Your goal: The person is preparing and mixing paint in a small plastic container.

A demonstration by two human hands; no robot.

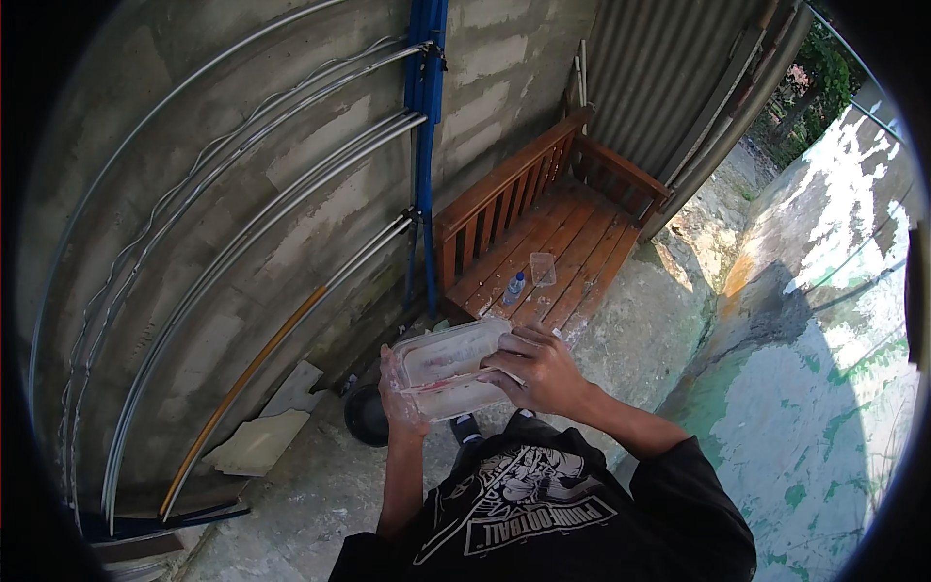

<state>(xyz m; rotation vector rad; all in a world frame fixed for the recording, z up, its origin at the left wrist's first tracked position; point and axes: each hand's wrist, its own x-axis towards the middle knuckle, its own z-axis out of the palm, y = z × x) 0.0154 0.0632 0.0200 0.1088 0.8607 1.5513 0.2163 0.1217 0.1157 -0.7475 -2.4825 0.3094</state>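
Observation:
Between both hands, in front of my body, is a clear rectangular plastic food container (451, 357) smeared with whitish residue. It is tilted, and a reddish patch shows through its near side. My left hand (400, 396) wraps round its left end, with white residue on the fingers. At the opposite end, my right hand (533, 367) grips the rim with bent fingers. Whether the lower part is a lid or the container's own side, I cannot tell.
Beyond the hands stands a brown wooden bench (572, 228). On its seat are a small clear bottle with a blue cap (515, 284) and another clear plastic container (543, 270). A black bucket (365, 415) sits on the floor at left, near metal pipes (281, 184) along the wall.

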